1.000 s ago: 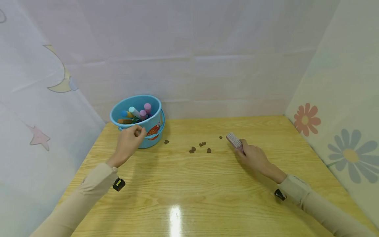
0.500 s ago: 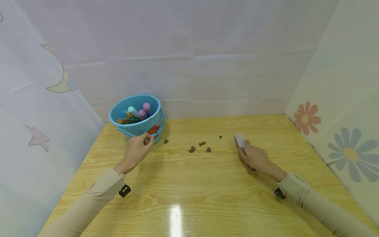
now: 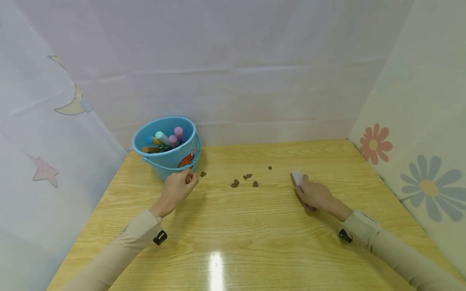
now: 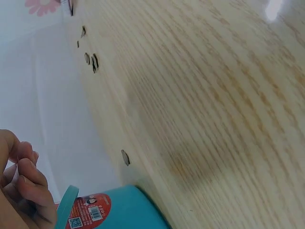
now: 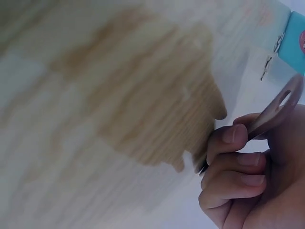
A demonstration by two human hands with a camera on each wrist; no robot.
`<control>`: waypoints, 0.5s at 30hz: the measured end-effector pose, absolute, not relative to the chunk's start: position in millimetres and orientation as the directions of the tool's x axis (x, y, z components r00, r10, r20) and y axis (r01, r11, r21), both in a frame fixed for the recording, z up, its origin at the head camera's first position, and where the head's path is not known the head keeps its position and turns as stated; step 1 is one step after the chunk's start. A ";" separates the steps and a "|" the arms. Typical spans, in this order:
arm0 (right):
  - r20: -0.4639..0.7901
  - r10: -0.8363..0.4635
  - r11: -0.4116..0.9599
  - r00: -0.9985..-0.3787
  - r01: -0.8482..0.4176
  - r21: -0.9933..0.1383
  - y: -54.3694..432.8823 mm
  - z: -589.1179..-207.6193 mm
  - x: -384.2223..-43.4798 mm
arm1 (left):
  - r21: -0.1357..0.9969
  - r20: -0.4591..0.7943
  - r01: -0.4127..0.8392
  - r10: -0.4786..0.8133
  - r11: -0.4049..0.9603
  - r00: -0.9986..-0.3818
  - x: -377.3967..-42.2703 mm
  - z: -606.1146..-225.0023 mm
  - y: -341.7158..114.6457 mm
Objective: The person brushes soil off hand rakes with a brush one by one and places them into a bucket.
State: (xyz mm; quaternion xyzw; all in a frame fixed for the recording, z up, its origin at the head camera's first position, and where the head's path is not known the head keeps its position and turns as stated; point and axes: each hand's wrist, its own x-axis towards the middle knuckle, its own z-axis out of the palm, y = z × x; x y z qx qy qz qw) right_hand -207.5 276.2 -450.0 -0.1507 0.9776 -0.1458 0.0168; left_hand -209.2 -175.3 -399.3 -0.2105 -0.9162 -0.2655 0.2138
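My right hand (image 3: pixel 316 195) grips a small scrubbing brush (image 3: pixel 297 178) over the right part of the table, with its pale bristles facing up. In the right wrist view, fingers are curled round the brush's handle (image 5: pixel 290 98), which has a hole near its end. My left hand (image 3: pixel 177 189) hovers in front of the blue bucket (image 3: pixel 160 161), fingertips drawn together against the thumb. No object shows between them in the left wrist view. Several small brown pieces (image 3: pixel 235 184) lie scattered on the table between both hands; one piece (image 4: pixel 125 157) sits close beside the bucket.
Inside the bucket stand several thick markers (image 3: pixel 163 137) with coloured caps. The wooden table (image 3: pixel 233 226) meets a pale cloth backdrop (image 3: pixel 233 101) at its back edge. Patterned cloth walls (image 3: pixel 429 121) enclose both sides.
My left hand has moved right and slightly nearer, past the bucket's front. My right hand has drawn the brush a little right and turned it. The brown pieces stay put.
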 end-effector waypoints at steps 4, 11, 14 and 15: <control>-0.063 -0.289 0.923 -0.955 -0.260 -0.285 276.7 -448.4 -207.4 | 0.402 0.493 0.493 0.271 0.771 -0.827 -208.8 -402.8 -174.4; -0.095 -0.291 0.924 -0.952 -0.254 -0.285 275.6 -444.3 -207.8 | 0.416 0.453 0.481 0.283 0.772 -0.846 -207.7 -405.6 -172.6; -0.094 -0.303 0.918 -0.948 -0.264 -0.297 275.4 -442.9 -208.3 | 0.419 0.438 0.478 0.290 0.772 -0.851 -207.6 -406.8 -171.4; -0.092 -0.310 0.914 -0.946 -0.270 -0.302 275.5 -442.4 -208.5 | 0.416 0.435 0.478 0.293 0.774 -0.851 -207.7 -407.3 -171.0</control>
